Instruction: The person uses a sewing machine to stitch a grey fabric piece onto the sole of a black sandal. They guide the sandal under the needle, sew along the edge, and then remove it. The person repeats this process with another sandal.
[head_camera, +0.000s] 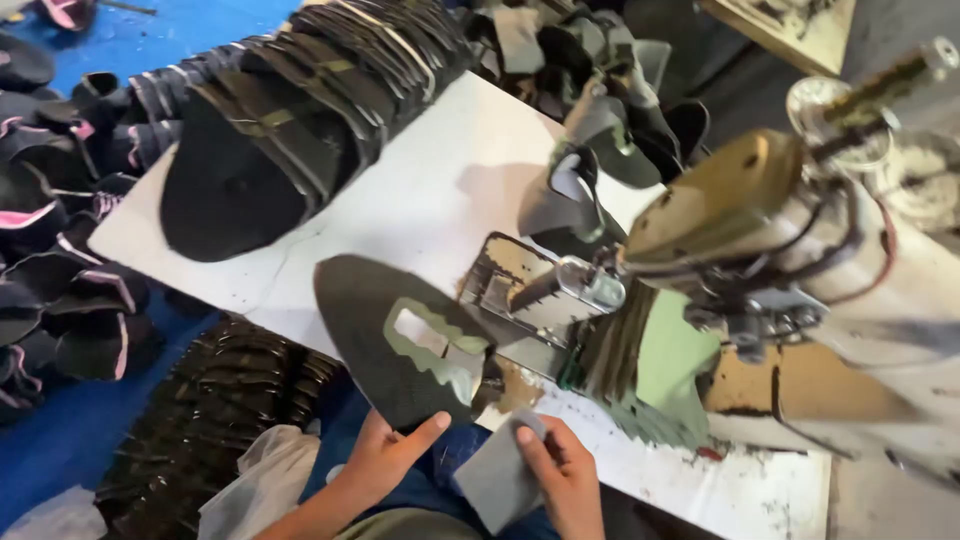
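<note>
White laminate covers the desk, on which a worn cream sewing machine is mounted at the right and a long stack of dark cut pieces is laid at the upper left. A dark shoe upper piece with a grey-green trimmed window is held flat near the needle plate, its lower edge pinched by the left hand, thumb on top. A small grey fabric patch is gripped between thumb and fingers of the right hand. Both pieces appear light and limp, best taken by their edges.
</note>
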